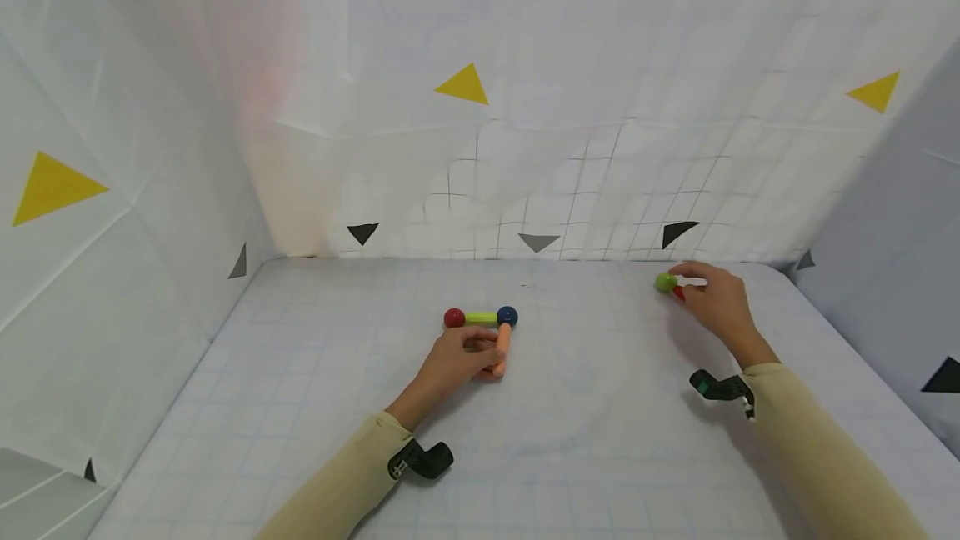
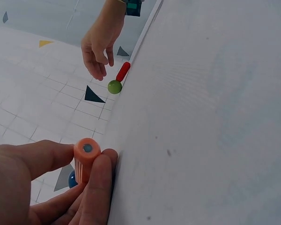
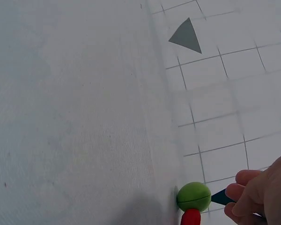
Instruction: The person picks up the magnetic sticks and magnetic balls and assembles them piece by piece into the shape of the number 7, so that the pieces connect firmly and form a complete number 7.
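In the head view my left hand [image 1: 455, 361] pinches an orange magnetic stick [image 1: 503, 348] between thumb and fingers. The left wrist view shows a metal disc in the stick's near end. The far end meets a dark blue ball [image 1: 507, 317], partly hidden in that wrist view. A yellow-green stick [image 1: 481, 317] runs from this ball to a dark red ball [image 1: 454, 318]. At the back right, my right hand [image 1: 718, 302] hovers beside a green ball [image 3: 194, 197] joined to a red stick [image 2: 123, 71]. Both wrist views show a gap between its loosely bent fingers and these pieces.
The pieces lie on a white table [image 1: 585, 440] with faint grid lines. A white sheet wall [image 1: 570, 148] with yellow, black and grey triangles stands at the back, with further walls at both sides. Each wrist carries a dark camera mount [image 1: 431, 461].
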{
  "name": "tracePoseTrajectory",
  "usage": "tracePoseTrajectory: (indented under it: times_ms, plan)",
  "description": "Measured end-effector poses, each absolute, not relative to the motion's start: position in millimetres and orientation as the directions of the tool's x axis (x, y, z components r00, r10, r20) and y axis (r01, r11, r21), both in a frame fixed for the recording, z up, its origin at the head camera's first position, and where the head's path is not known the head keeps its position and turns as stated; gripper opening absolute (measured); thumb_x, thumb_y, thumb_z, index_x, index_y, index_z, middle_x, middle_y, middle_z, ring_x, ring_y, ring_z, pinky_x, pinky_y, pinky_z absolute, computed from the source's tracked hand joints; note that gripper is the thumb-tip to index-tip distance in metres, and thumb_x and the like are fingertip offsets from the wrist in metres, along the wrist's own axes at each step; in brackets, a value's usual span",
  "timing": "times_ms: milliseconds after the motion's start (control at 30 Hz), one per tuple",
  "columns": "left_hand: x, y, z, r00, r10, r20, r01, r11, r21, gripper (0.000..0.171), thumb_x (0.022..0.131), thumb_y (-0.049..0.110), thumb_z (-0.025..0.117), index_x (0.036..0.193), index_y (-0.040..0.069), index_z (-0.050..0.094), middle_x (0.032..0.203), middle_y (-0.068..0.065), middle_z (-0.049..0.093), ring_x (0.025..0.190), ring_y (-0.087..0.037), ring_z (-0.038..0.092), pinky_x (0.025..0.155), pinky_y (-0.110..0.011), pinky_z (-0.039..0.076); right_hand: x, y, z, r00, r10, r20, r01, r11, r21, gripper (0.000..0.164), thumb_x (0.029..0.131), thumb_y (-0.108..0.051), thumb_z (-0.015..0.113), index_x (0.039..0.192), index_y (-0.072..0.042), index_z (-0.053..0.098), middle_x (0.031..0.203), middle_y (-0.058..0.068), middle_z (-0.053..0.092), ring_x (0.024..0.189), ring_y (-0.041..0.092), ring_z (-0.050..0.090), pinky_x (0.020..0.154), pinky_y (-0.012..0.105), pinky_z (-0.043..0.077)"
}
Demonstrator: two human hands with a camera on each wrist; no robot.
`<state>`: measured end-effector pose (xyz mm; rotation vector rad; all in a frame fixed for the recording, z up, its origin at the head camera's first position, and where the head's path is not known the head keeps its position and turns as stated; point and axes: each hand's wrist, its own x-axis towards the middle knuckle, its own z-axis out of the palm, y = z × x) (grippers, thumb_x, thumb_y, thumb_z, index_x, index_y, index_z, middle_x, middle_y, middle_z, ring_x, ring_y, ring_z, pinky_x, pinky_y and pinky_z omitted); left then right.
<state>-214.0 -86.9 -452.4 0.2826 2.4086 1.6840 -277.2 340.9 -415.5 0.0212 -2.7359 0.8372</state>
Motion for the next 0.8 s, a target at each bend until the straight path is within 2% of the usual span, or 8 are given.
tracePoseTrajectory:
  times_ms: [200, 500, 800]
  plan:
    - [-213, -87, -451, -0.963, 0.266, -0.046, 0.043, 0.321, 0.946, 0.035, 0.093, 0.023, 0.079, 0.122, 0.006, 0.073, 0.102, -0.001, 0.071, 0.096, -0.017, 0.065, 0.083, -0.032, 0.054, -281, 349, -419, -0.967, 0.069, 0.246, -0.074, 0.845, -0.53, 0.039, 0.095, 0.003, 0.046, 0.128, 0.001, 0.068, 0.133, 0.034, 0.059, 0.111, 0.056, 0.06, 0.089, 0.065, 0.049]
    - [-213, -88, -453, -0.962, 0.271, -0.037, 0.055, 0.323, 0.945, 0.034, 0.092, 0.023, 0.08, 0.121, 0.007, 0.074, 0.102, 0.0, 0.071, 0.099, -0.017, 0.064, 0.087, -0.034, 0.052, -286, 359, -432, -0.968, 0.08, 0.236, -0.051, 0.863, -0.503, 0.029, 0.097, -0.002, 0.056, 0.122, 0.003, 0.07, 0.128, 0.035, 0.06, 0.108, 0.053, 0.059, 0.087, 0.064, 0.049]
    - [-213, -89, -452, -0.961, 0.276, -0.036, 0.057, 0.323, 0.945, 0.033, 0.093, 0.024, 0.08, 0.121, 0.008, 0.074, 0.102, 0.001, 0.071, 0.099, -0.016, 0.064, 0.088, -0.035, 0.052, -286, 363, -438, -0.968, 0.077, 0.241, -0.055, 0.867, -0.496, 0.026, 0.097, -0.002, 0.059, 0.12, 0.004, 0.07, 0.125, 0.034, 0.062, 0.107, 0.052, 0.059, 0.088, 0.064, 0.048]
